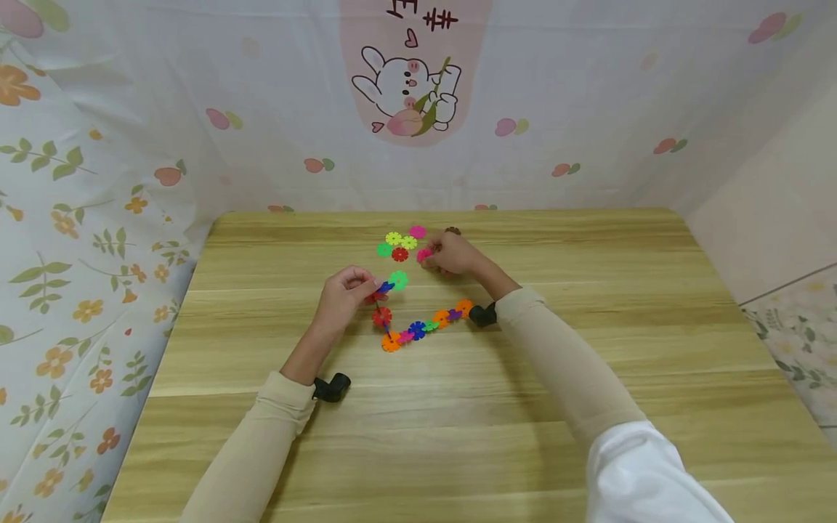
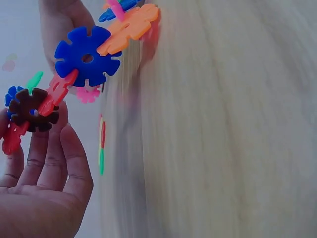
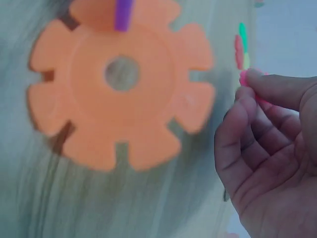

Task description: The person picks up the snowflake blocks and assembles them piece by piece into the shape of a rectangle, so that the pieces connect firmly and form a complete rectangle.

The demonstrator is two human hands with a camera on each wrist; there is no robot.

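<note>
A chain of interlocked, notched plastic snowflake discs bends at an orange disc (image 1: 391, 342) and runs right to another orange disc, which looms large (image 3: 153, 114) in the right wrist view. Its upper end has a green disc (image 1: 398, 280) beside a blue one. My left hand (image 1: 336, 301) holds the chain near this end, by a red disc (image 2: 14, 139) linked to a dark brown disc (image 2: 47, 119). Between thumb and index finger, my right hand (image 1: 455, 254) pinches a loose pink disc (image 1: 423, 256), partly hidden by the fingers.
Beyond the hands lie several loose discs on the wooden table (image 1: 405, 436), among them yellow (image 1: 393, 238), red (image 1: 399, 255), green (image 1: 383, 250) and pink (image 1: 418, 232). A dark brown disc (image 1: 453, 230) lies behind my right hand. A printed cloth (image 1: 275, 87) hangs along the table's far edge.
</note>
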